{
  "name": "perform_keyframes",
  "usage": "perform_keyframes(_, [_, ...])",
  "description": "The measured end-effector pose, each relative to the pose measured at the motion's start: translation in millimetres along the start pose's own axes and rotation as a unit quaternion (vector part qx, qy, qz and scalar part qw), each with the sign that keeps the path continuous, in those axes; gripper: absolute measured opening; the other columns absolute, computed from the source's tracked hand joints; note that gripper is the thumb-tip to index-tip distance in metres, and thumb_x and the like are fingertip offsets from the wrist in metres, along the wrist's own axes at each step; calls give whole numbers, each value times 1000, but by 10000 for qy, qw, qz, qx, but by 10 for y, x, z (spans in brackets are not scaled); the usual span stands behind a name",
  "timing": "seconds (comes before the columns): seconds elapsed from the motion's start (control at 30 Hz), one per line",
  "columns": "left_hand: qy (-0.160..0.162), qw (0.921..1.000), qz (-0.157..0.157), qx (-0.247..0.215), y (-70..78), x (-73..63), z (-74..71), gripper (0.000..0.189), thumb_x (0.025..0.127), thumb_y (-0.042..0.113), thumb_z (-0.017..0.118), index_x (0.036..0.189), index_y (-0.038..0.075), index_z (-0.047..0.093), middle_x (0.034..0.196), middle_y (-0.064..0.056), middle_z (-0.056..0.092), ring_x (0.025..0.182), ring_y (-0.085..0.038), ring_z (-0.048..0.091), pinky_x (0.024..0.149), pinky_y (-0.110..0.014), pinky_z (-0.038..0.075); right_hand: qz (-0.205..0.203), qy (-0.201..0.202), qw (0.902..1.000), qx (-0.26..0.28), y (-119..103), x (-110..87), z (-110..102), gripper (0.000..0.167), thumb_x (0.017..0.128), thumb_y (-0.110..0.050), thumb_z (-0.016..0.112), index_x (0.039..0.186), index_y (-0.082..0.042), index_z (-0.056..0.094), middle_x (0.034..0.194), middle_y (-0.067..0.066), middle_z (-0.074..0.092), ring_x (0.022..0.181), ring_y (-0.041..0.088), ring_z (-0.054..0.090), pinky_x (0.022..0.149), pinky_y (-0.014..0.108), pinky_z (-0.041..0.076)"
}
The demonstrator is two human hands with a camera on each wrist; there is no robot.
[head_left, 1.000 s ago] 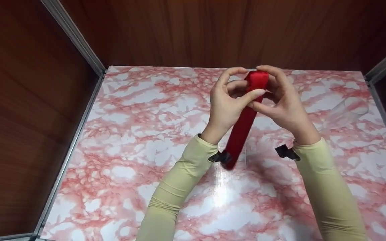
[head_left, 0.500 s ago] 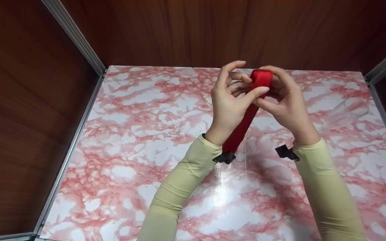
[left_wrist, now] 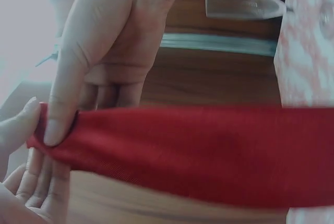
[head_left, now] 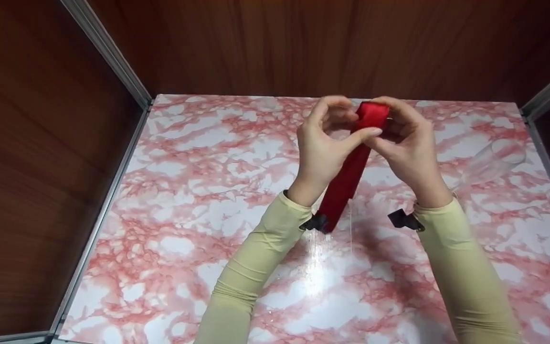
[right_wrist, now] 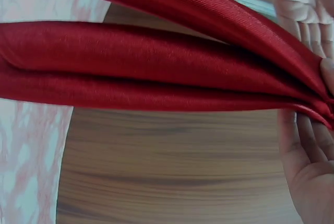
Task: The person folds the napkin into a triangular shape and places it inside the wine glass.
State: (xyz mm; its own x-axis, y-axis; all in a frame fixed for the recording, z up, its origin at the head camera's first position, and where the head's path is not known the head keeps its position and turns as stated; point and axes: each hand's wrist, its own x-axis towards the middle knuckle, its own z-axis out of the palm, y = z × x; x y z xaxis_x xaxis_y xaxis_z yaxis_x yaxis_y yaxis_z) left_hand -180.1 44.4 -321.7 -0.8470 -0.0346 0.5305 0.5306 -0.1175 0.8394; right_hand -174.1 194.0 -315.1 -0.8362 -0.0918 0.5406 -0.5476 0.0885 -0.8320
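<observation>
A red satiny necktie (head_left: 344, 184) hangs from both hands, raised over the table. My left hand (head_left: 320, 145) pinches its gathered top end, thumb laid across the front and fingers bent behind. From the other side my right hand (head_left: 411, 148) grips the same end, its thumb meeting the left one. In the left wrist view the necktie (left_wrist: 209, 153) runs as one broad band away from the fingers. Seen from the right wrist, the necktie (right_wrist: 146, 51) shows folded lengths bunched together at the fingertips.
A clear champagne flute (head_left: 497, 160) stands on the right of the red-and-white marbled table (head_left: 198, 200), its foot partly hidden by my right wrist. Dark wood panels (head_left: 275, 48) with metal edging rise behind and at the sides.
The necktie's top has shifted slightly right since a second ago. My left fingers lifted and spread half a second ago, and now curl back in behind the cloth.
</observation>
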Motion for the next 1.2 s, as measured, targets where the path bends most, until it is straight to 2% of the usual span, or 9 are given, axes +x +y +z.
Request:
perform_keyframes(0.1, [-234, 9957, 284, 851, -85, 24, -61, 35, 68, 20, 87, 91, 3, 68, 92, -2, 65, 85, -8, 58, 75, -23, 51, -4, -5, 10000, -40, -8, -4, -11, 42, 77, 8, 74, 117, 5, 62, 104, 15, 68, 86, 20, 65, 77, 24, 53])
perform_keyframes(0.2, [-448, 9910, 394, 1199, -111, 47, -105, 30, 69, 26, 87, 85, 5, 73, 99, -1, 65, 94, -5, 55, 81, -22, 47, -32, -87, 9999, -95, -19, -8, -13, 42, 78, 8, 74, 118, 5, 62, 104, 14, 68, 87, 19, 65, 77, 23, 53])
perform_keyframes(0.3, [-590, 9922, 338, 1046, -120, 53, -97, 27, 72, 22, 85, 85, 3, 72, 103, -3, 67, 102, -4, 56, 88, -19, 45, -37, -143, 9999, 37, 4, -10, -14, 44, 78, 10, 72, 120, 5, 61, 104, 15, 68, 87, 19, 64, 77, 23, 53])
perform_keyframes(0.4, [-610, 9939, 353, 852, -119, 40, -70, 23, 75, 16, 83, 85, 0, 69, 98, -7, 69, 99, -4, 60, 88, -21, 47, -13, -145, 9994, 318, 81, -7, -25, 50, 77, 13, 71, 125, 4, 58, 105, 16, 68, 87, 20, 65, 78, 24, 53])
perform_keyframes(0.57, [-379, 9954, 558, 685, 37, 6, -40, 20, 75, 5, 81, 83, -5, 66, 86, -11, 68, 93, -6, 62, 87, -24, 49, 141, -109, 9959, 882, 212, -11, -41, 57, 75, 16, 71, 127, 1, 53, 105, 20, 67, 87, 25, 66, 77, 26, 53])
perform_keyframes(0.7, [-130, 9972, 613, 399, 131, -14, -28, 19, 74, -1, 80, 83, -8, 66, 88, -14, 69, 92, -9, 63, 87, -26, 50, 260, -174, 9972, 675, 258, -54, -37, 44, 75, 11, 75, 116, 3, 60, 102, 18, 68, 86, 23, 65, 74, 26, 53])
perform_keyframes(0.93, [-27, 9983, 581, -30, -117, -13, -10, 24, 74, 1, 81, 87, -5, 61, 92, -12, 67, 89, -11, 66, 81, -29, 53, 502, -381, 9972, 402, 275, -123, -37, 35, 75, 10, 76, 108, 5, 67, 93, 15, 69, 82, 21, 64, 74, 26, 54])
perform_keyframes(1.07, [-182, 9986, 396, -293, -34, -12, -37, 37, 72, -2, 81, 99, -5, 57, 93, -14, 66, 88, -12, 66, 80, -32, 54, 463, -280, 9982, 245, 258, -129, -30, 29, 76, 9, 75, 104, 6, 69, 91, 15, 70, 81, 20, 66, 73, 26, 54])
perform_keyframes(1.2, [-700, 9969, -84, -357, 153, 5, -133, 58, 68, -4, 83, 118, -6, 54, 101, -15, 67, 91, -14, 66, 84, -32, 53, 373, -188, 9991, 103, 264, -135, -38, 24, 77, 7, 75, 100, 7, 70, 89, 14, 71, 80, 19, 67, 72, 25, 55])
